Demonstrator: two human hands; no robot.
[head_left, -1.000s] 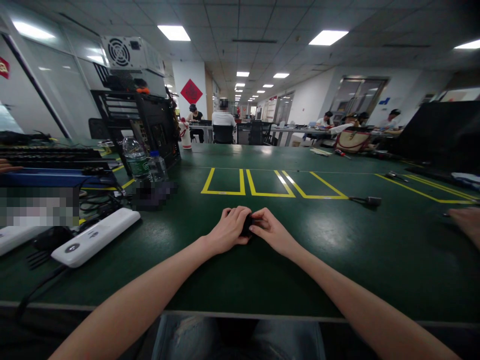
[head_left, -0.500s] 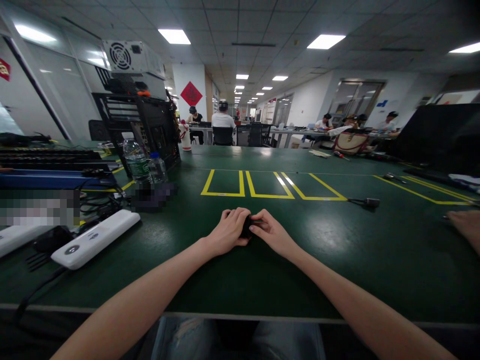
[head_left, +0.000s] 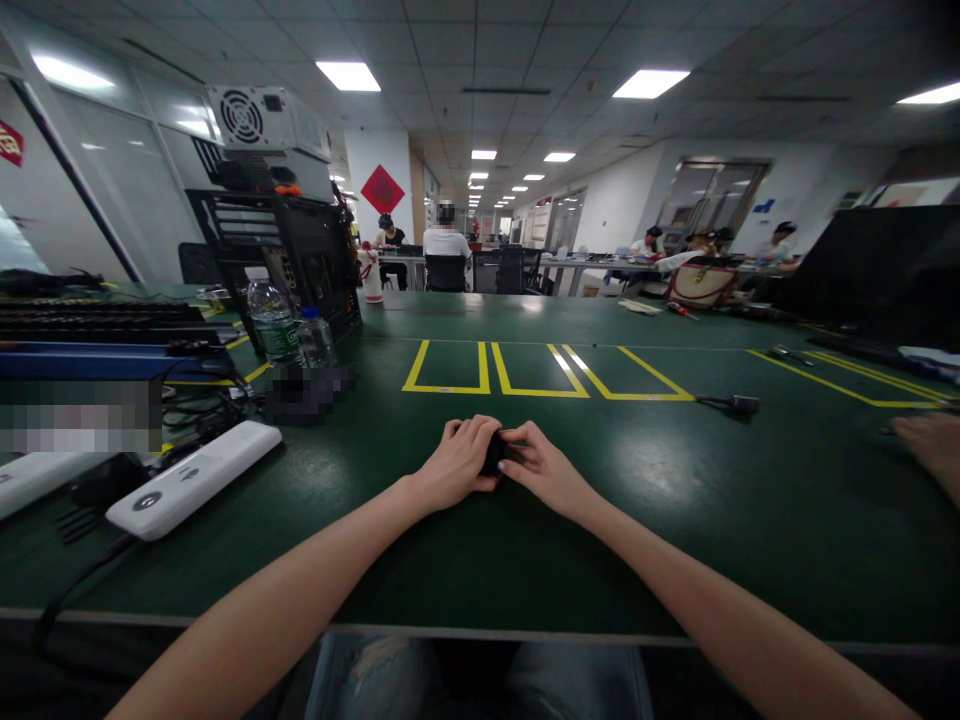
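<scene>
Between my two hands is a small black object, mostly covered by fingers, so its kind does not show. My left hand is wrapped over it from the left, with the back of the hand up. From the right, my right hand pinches at its side with thumb and fingertips. Both hands are low over the green table, in front of the yellow tape outlines. Whether the black object rests on the table cannot be seen.
On the left are a white power strip, tangled cables, plastic bottles and an open black computer case. A short black cable with a connector lies to the right of the tape. Another person's hand is at the right edge.
My hands stay nearly in place around the black object, with only slight shifts of the right fingers. The view has tilted up a little.
</scene>
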